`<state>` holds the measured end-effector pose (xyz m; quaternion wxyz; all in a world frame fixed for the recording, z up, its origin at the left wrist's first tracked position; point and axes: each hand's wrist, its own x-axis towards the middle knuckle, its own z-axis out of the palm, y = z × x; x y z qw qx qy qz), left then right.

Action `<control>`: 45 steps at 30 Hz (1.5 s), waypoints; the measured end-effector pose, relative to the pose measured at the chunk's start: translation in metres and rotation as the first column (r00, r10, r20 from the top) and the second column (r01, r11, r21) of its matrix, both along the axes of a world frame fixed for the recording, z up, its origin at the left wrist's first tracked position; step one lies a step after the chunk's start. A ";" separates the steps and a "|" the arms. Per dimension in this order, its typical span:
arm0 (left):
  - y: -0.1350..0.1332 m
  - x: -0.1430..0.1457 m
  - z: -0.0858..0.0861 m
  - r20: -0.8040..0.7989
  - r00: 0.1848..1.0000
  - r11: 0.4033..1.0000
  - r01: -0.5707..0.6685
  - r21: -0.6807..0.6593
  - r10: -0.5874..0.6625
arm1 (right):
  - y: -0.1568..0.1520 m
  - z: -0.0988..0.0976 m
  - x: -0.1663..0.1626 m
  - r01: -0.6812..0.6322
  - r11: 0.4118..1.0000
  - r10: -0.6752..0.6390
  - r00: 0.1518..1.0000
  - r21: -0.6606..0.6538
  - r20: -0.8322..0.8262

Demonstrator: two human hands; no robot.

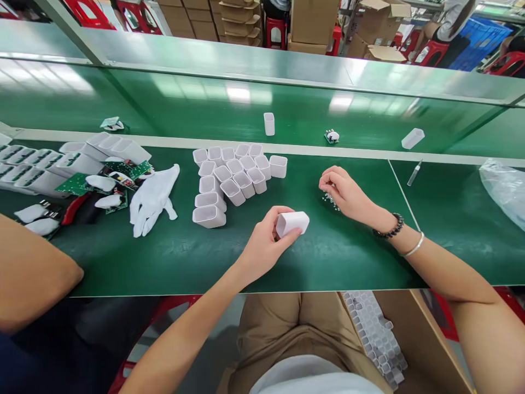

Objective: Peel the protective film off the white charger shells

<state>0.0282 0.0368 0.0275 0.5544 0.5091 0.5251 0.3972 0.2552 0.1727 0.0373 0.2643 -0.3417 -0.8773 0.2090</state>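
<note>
My left hand (270,235) is closed around a white plastic housing (292,222), a small open-ended cup held tilted above the green table. Over a little pile of tiny whitish parts (330,201), my right hand (340,189) has its fingers pinched together and pointing down. Whether a part sits between those fingertips is hidden. To the left of my left hand, several similar white housings (233,169) stand in a cluster with their openings up.
A white glove (155,200) and circuit boards (107,183) lie at left, beside a co-worker's arm (33,273). Single housings (269,124) rest on the back ledge. At right are a thin tube-like tool (414,173) and a plastic bag (506,189). A carton (410,317) of housings stands below.
</note>
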 end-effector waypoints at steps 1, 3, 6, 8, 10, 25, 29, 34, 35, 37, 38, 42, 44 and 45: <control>-0.001 0.001 0.001 0.010 1.000 1.000 -0.001 0.002 0.001 | -0.009 0.005 -0.006 -0.023 0.999 0.021 0.999 -0.032 -0.049; -0.001 0.001 0.004 0.029 0.999 1.000 -0.016 0.017 0.015 | -0.026 0.015 -0.019 -0.086 0.983 0.063 0.988 -0.161 -0.142; -0.001 -0.001 0.008 0.066 0.997 0.991 -0.057 0.122 0.049 | -0.049 0.025 -0.040 -0.168 0.903 0.070 0.966 -0.396 -0.250; 0.000 -0.003 0.010 0.130 0.990 0.985 -0.075 0.158 0.054 | -0.059 0.029 -0.052 -0.191 0.866 0.052 0.954 -0.462 -0.295; 0.002 -0.005 0.012 0.206 0.977 0.988 -0.079 0.130 0.051 | -0.064 0.029 -0.060 -0.204 0.870 0.051 0.942 -0.449 -0.330; 0.045 0.008 0.014 0.018 0.966 0.961 0.260 -0.095 -0.259 | -0.012 0.000 -0.031 0.073 0.908 -0.164 0.968 -0.412 -0.189; 0.084 0.038 0.019 -0.009 0.923 0.920 0.383 -0.088 -0.385 | -0.005 -0.005 -0.003 0.171 0.903 -0.264 0.944 -0.394 -0.196; 0.105 0.067 0.018 -0.017 0.894 0.889 0.444 -0.116 -0.448 | -0.001 -0.012 0.026 0.207 0.886 -0.307 0.933 -0.416 -0.189; 0.107 0.069 0.017 -0.028 0.893 0.887 0.443 -0.132 -0.450 | -0.002 -0.012 0.029 0.199 0.881 -0.303 0.935 -0.430 -0.187; 0.110 0.070 0.016 -0.046 0.892 0.885 0.437 -0.160 -0.449 | -0.003 -0.011 0.034 0.182 0.872 -0.294 0.937 -0.455 -0.189; 0.110 0.070 0.015 -0.057 0.894 0.887 0.430 -0.169 -0.444 | -0.004 -0.010 0.035 0.176 0.869 -0.293 0.936 -0.463 -0.195; 0.099 0.062 0.014 -0.117 0.918 0.925 0.369 -0.097 -0.378 | -0.010 -0.005 0.040 0.160 0.865 -0.306 0.919 -0.476 -0.247; 0.085 0.053 0.013 -0.151 0.939 0.946 0.320 0.045 -0.310 | -0.016 -0.001 0.040 0.136 0.870 -0.303 0.906 -0.474 -0.296; 0.077 0.047 0.013 -0.156 0.951 0.951 0.286 0.120 -0.267 | -0.020 0.002 0.039 0.118 0.877 -0.292 0.900 -0.465 -0.323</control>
